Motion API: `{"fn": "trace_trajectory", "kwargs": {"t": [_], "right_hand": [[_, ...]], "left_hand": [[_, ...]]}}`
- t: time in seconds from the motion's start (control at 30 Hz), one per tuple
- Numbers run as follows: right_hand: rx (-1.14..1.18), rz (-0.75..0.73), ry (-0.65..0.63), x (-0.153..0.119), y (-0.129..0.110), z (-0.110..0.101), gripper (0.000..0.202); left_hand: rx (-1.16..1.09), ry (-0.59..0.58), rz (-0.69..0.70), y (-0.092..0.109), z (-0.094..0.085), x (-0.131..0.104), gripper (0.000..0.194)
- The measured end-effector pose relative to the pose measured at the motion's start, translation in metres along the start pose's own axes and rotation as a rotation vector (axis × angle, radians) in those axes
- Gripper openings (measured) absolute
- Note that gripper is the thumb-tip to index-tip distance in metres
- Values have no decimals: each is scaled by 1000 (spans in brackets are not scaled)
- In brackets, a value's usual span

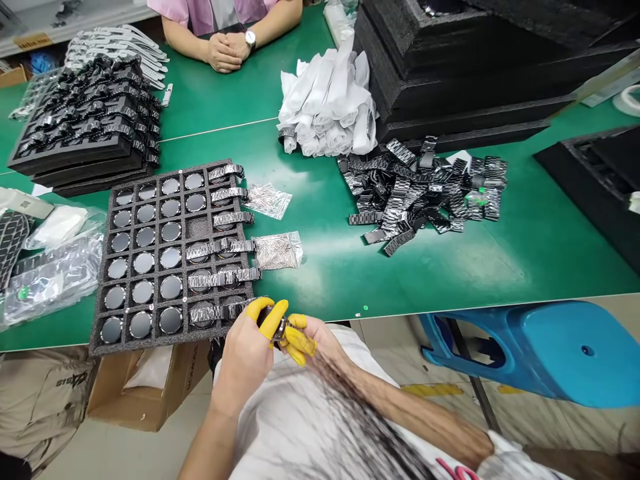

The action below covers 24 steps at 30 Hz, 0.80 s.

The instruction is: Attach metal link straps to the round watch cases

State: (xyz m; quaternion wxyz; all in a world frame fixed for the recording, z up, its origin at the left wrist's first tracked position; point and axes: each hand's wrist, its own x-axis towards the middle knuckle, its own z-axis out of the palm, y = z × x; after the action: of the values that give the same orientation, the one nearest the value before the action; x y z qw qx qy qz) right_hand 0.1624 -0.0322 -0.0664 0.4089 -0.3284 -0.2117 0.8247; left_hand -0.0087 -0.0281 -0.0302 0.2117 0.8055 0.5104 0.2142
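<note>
Both of my hands are in front of my body at the table's near edge, with yellow finger covers on several fingers. My left hand [249, 350] grips a dark watch piece [280, 328] from the left, and my right hand [317, 340] closes on it from the right. Fingers hide most of this watch piece. Just left of my hands lies a grey foam tray [197, 228] with round watch heads [171, 284] in its compartments. Black metal link straps [233, 219] extend along its right side. Two clear bags of thin metal pins [279, 251] lie beside the tray.
Loose black straps [400, 190] are heaped right of centre, near white-wrapped bundles [327, 107]. Black foam trays [460, 80] are stacked behind, and loaded trays [90, 127] at back left. A person's clasped hands [227, 53] rest across the table. A blue stool [565, 353] stands at right.
</note>
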Motion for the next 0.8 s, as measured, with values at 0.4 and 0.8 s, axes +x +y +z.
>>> {"fn": "trace_trajectory", "kwargs": {"t": [0.4,0.8], "right_hand": [[-27,-42,32,-3,-4,8,47],[36,-17,-27,-3,-2,7,46]], "left_hand": [[-335,-22,51,1,-1,1,46],[-480,-9,-3,-2,1,-4,44]]}}
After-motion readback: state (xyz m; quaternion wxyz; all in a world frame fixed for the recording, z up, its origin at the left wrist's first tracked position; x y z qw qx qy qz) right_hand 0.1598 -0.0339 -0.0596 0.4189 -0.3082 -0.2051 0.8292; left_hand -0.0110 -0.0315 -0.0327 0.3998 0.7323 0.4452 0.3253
